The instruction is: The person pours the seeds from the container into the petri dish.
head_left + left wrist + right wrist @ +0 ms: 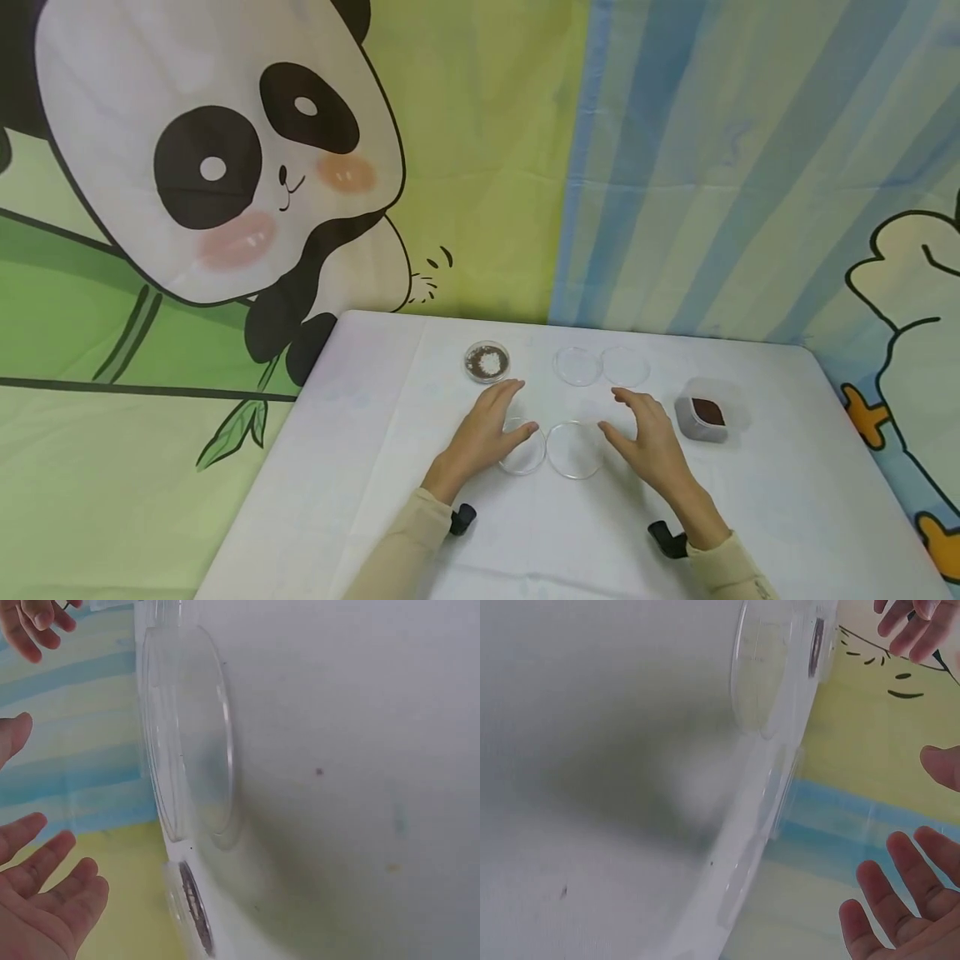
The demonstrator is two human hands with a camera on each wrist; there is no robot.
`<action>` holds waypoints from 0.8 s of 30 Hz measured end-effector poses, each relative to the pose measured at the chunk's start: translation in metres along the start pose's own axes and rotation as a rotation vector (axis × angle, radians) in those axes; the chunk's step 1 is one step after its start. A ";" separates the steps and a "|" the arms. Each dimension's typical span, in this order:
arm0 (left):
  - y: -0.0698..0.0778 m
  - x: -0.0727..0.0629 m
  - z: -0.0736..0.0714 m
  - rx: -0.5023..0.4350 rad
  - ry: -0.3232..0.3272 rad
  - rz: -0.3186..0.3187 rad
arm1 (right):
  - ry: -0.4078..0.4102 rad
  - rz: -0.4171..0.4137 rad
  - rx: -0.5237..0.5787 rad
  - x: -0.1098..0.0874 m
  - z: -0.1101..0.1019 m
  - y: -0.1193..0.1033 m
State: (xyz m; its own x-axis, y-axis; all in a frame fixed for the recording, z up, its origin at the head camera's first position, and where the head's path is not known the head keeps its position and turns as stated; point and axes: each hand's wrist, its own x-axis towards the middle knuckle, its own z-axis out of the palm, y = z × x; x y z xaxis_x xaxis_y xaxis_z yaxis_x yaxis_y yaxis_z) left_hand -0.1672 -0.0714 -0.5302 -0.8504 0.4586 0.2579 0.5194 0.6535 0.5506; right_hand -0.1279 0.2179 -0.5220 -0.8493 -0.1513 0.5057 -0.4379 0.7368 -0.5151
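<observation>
Two clear petri dish parts lie side by side on the white table, a left one (525,468) and a right one (574,450). My left hand (483,429) hovers above the left one and partly hides it in the head view. Its fingers (46,864) are relaxed and apart, with nothing between them. Just right of the other dish, my right hand (651,442) is held in the air. In the right wrist view its fingers (911,896) are spread and hold nothing.
Behind the left hand stands a petri dish (487,362) with dark grains and white powder. Two more clear dish parts, a left (577,367) and a right (626,367), lie at the back. On the right is a small tub (702,418) of dark brown material.
</observation>
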 end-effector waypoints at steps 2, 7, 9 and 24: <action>0.002 0.007 0.001 0.010 -0.009 0.004 | 0.014 0.003 -0.005 -0.001 -0.005 0.004; 0.005 0.025 0.004 0.010 -0.054 -0.006 | 0.046 0.025 -0.029 -0.002 -0.019 0.016; 0.006 0.032 0.005 0.001 -0.082 -0.014 | 0.064 0.031 -0.037 -0.003 -0.025 0.021; 0.000 0.098 0.019 -0.037 -0.199 -0.066 | 0.233 0.328 -0.147 -0.022 -0.063 0.066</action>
State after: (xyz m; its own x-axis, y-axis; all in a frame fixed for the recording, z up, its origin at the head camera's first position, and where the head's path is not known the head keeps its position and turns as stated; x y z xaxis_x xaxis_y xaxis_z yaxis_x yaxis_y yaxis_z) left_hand -0.2491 -0.0153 -0.5201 -0.8470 0.5281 0.0602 0.4568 0.6653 0.5905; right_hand -0.1198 0.3115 -0.5235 -0.8399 0.2474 0.4831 -0.0944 0.8099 -0.5789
